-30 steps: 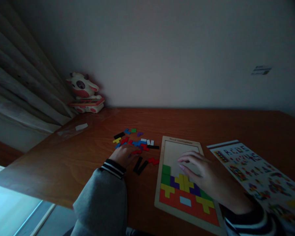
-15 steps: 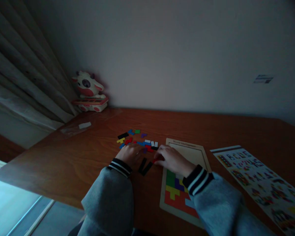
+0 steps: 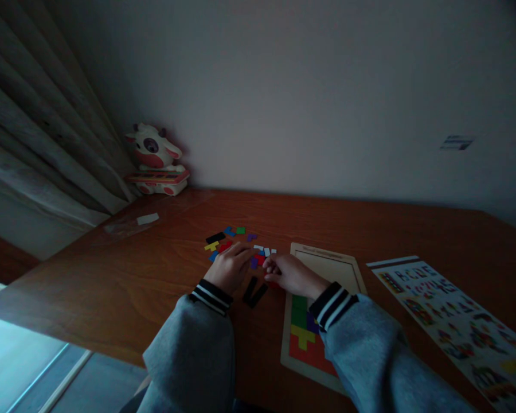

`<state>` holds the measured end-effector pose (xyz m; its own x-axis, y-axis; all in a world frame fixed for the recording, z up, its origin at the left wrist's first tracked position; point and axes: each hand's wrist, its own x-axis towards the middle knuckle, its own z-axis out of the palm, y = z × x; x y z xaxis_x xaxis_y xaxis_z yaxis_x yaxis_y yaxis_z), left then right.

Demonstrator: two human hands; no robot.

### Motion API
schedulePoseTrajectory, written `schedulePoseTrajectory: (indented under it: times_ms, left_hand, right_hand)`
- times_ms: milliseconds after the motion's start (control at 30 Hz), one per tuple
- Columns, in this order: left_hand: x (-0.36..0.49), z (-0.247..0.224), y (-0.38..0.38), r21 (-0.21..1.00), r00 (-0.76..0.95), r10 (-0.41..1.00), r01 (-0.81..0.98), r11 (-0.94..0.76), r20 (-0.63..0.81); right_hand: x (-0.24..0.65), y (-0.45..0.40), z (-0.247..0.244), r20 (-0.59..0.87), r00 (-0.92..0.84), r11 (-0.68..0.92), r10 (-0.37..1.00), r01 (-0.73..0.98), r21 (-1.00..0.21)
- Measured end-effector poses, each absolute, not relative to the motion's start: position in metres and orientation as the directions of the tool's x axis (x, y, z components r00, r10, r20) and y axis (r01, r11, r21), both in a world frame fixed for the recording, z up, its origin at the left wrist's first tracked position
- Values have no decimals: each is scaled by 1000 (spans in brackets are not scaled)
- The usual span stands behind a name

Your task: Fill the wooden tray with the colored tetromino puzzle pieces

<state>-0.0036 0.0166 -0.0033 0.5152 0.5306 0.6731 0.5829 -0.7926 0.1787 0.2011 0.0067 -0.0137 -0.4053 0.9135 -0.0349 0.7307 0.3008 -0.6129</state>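
My left hand (image 3: 231, 267) reaches over the loose puzzle pieces, its fingers stretched to the right above the middle of the pile. My right hand (image 3: 291, 275) is closed, fingers curled together beside a red piece (image 3: 260, 260) and a purple piece (image 3: 254, 263); whatever the fingertips hold is hidden. Another bit of red (image 3: 272, 284) shows just under that hand. Between the hands lie two black bars (image 3: 258, 295) in a V shape. Partly under my right forearm is the wooden puzzle board (image 3: 286, 344), its near part filled with green, yellow, red and purple pieces.
Around the pile lie a yellow piece (image 3: 212, 246), a black bar (image 3: 215, 237), a green piece (image 3: 241, 230) and several white ones. A printed pattern sheet (image 3: 438, 310) lies to the right. A toy cow with a keyboard (image 3: 157, 160) stands at the back left, by the curtain.
My left hand has shifted slightly up and right over the pile. My right hand has moved a little left, its fingers now more curled.
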Motion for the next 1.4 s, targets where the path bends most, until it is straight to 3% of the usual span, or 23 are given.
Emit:
schedulePoseTrajectory:
  times_ms: [200,333,433,600,867,1100,1233,1400]
  left_hand:
    - [-6,-6,19,208,490,596,634,-745,636]
    - [-6,-6,17,283,486,774,738,-612,406]
    - [-3,-6,16,314,480,825,766,-560,300]
    - [-1,-10,18,372,509,788,696,-614,347]
    - [0,-17,19,319,488,777,721,-616,398]
    - [4,-12,16,403,463,786,681,-611,410]
    - [7,-10,14,517,390,828,649,-558,404]
    - [21,-11,7,458,445,789,647,-610,422]
  right_hand:
    - [207,3,-1,-15,-394,316,919,759,-570]
    - [214,-6,11,-61,-365,282,929,806,-521]
    - [214,-8,12,-94,-358,260,929,813,-522]
    - [209,-1,4,-100,-327,227,940,815,-533]
    - [209,3,1,-89,-324,227,942,810,-541]
    - [205,-2,0,-83,-355,235,931,760,-606]
    - [214,-13,10,-25,-361,257,932,708,-658]
    - [269,-41,28,78,-270,236,960,621,-748]
